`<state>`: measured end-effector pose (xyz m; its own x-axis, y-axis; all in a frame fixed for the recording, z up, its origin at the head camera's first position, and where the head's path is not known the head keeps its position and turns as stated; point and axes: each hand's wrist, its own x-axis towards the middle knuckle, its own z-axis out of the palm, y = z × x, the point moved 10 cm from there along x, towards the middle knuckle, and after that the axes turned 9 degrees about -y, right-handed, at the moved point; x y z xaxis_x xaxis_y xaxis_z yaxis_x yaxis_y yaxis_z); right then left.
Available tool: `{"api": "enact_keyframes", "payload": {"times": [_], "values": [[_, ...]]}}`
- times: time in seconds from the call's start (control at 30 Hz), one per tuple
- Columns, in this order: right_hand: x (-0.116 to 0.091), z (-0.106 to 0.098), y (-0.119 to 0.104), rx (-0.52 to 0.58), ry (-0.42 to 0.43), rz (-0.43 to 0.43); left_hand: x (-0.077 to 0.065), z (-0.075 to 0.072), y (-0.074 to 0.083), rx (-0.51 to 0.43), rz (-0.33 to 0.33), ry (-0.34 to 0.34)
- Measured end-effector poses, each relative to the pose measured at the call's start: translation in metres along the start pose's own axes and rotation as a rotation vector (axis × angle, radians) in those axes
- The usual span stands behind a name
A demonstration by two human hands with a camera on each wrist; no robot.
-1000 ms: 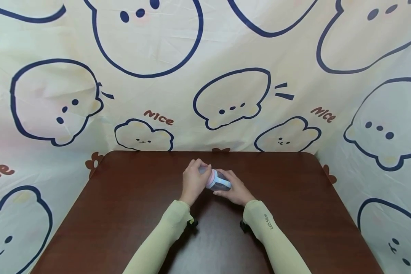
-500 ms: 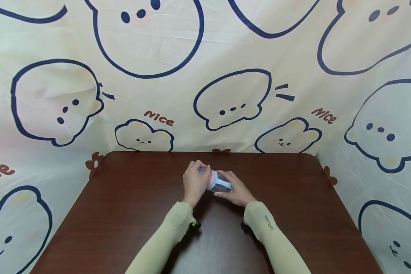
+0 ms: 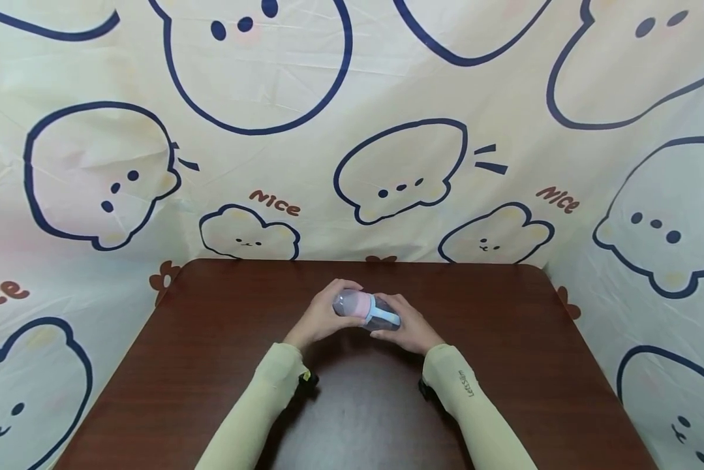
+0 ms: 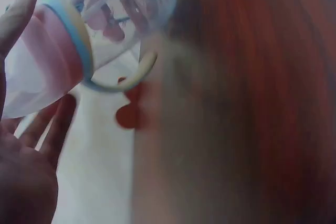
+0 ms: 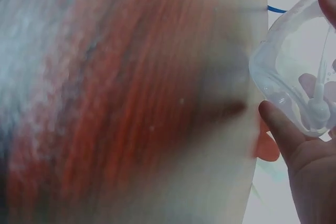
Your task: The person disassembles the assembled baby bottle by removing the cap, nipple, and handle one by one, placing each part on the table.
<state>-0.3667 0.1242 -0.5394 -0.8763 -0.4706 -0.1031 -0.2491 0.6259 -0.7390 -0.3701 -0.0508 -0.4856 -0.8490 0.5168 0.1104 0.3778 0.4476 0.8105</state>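
A clear baby bottle (image 3: 381,321) with a pink collar (image 3: 360,305), a light-blue ring and handles is held tilted above the table, its clear cap toward the left. My left hand (image 3: 319,316) spans the cap end, thumb on the near side and fingers on the far side. The right hand (image 3: 413,331) grips the bottle's base end. In the left wrist view, a curved handle (image 4: 126,85) sticks out below the ring. Through the clear wall in the right wrist view, a straw with a round weight (image 5: 316,111) shows inside.
Beneath the hands lies a dark brown table (image 3: 228,339) with rounded far corners. A cream curtain (image 3: 305,156) printed with blue cartoon outlines hangs behind it and along both sides.
My left hand has turned from lying over the cap to spanning it from the left, so the cap and pink collar show more. The right hand keeps its grip.
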Motion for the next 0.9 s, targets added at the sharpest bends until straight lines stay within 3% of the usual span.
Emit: {"api": "enact_keyframes", "payload": {"times": [0.2,0.33,0.47,0.6,0.73,0.9], "values": [[0.001,0.000,0.001,0.010,0.008,0.016,0.007,0.010,-0.013,-0.386,0.033,0.024],[0.000,0.001,0.002,0.010,0.002,0.017,0.010,0.015,-0.014,-0.524,0.072,0.040],[-0.001,-0.001,0.003,0.024,-0.002,0.017,0.014,0.016,-0.010,-0.596,0.120,0.093],[-0.001,-0.003,0.004,0.031,0.001,0.016,0.019,0.014,-0.006,-0.645,0.133,0.200],[-0.001,-0.003,0.006,0.029,0.006,0.021,0.024,0.011,-0.004,-0.683,0.115,0.297],[-0.004,-0.002,0.006,0.036,0.016,0.014,0.030,0.010,-0.003,-0.698,0.064,0.321]]}}
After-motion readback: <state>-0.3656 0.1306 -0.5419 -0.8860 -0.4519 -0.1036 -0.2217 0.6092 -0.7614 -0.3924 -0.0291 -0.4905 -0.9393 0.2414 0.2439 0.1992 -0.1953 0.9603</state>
